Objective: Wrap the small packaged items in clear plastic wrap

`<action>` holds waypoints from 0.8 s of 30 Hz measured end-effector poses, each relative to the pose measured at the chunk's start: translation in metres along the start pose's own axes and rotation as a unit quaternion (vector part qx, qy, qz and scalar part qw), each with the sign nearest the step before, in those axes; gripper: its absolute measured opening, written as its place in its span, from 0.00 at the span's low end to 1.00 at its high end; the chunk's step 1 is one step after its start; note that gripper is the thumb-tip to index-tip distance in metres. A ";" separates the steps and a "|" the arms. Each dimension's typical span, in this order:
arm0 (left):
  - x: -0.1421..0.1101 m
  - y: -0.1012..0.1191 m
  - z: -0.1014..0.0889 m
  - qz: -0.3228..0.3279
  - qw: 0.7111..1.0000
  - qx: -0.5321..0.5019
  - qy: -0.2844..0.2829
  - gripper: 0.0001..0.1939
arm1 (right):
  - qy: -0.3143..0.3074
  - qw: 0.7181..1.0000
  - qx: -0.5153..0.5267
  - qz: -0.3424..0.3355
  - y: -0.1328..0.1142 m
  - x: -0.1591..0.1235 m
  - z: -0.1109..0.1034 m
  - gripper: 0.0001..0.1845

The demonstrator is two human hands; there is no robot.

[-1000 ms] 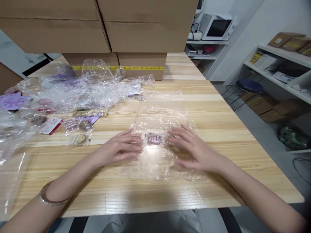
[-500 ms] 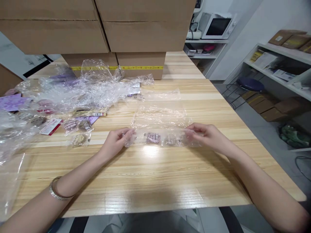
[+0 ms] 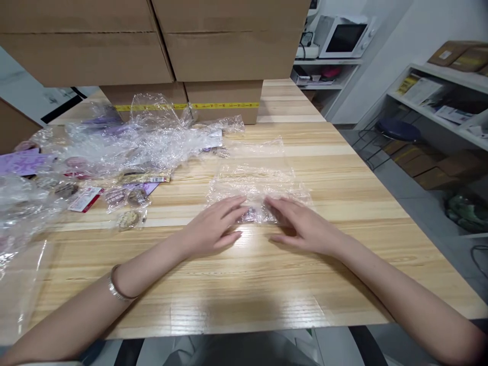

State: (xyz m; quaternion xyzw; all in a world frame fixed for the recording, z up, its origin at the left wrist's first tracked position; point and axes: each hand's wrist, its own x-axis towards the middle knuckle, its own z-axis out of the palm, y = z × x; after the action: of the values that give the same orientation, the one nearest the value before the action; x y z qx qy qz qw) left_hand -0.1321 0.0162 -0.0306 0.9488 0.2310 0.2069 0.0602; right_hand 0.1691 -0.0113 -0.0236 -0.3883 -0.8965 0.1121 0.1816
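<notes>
A clear plastic bag lies flat on the wooden table, its near edge folded over. Small wrapped pieces with purple print show through the near end, partly hidden by my fingers. My left hand rests on the left part of this fold, fingers stretched out and thumb apart. From the right, my right hand lies over the fold in the same way, fingers extended and thumb spread. Neither hand grips anything; both touch the plastic.
Crumpled clear plastic heaps up at the left. Before it lie wrapped round pieces, a red and white card and a gold strip packet. Large cardboard boxes stand at the back. A microwave and shelves are beyond.
Both hands have let go of the bag's near corners and moved inward, now lying with open fingers on the fold. The near edge has been turned farther away from me.
</notes>
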 end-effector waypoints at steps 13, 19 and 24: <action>-0.008 -0.045 -0.017 -0.125 0.968 -0.182 -0.120 0.20 | -0.068 0.987 0.135 0.063 0.030 -0.006 -0.004 0.26; -0.012 -0.059 -0.023 -0.260 0.920 -0.289 -0.054 0.19 | -0.056 0.968 0.195 0.148 0.050 -0.008 -0.018 0.20; -0.009 -0.051 -0.019 -0.382 0.850 -0.360 0.054 0.23 | 0.002 0.938 0.218 0.269 0.056 -0.008 -0.022 0.24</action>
State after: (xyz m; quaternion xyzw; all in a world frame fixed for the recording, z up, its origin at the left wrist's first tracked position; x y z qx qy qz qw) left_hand -0.1686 0.0580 -0.0272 0.6849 0.4874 0.2875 0.4590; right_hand 0.2198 0.0215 -0.0242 -0.5662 -0.7117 0.3490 0.2263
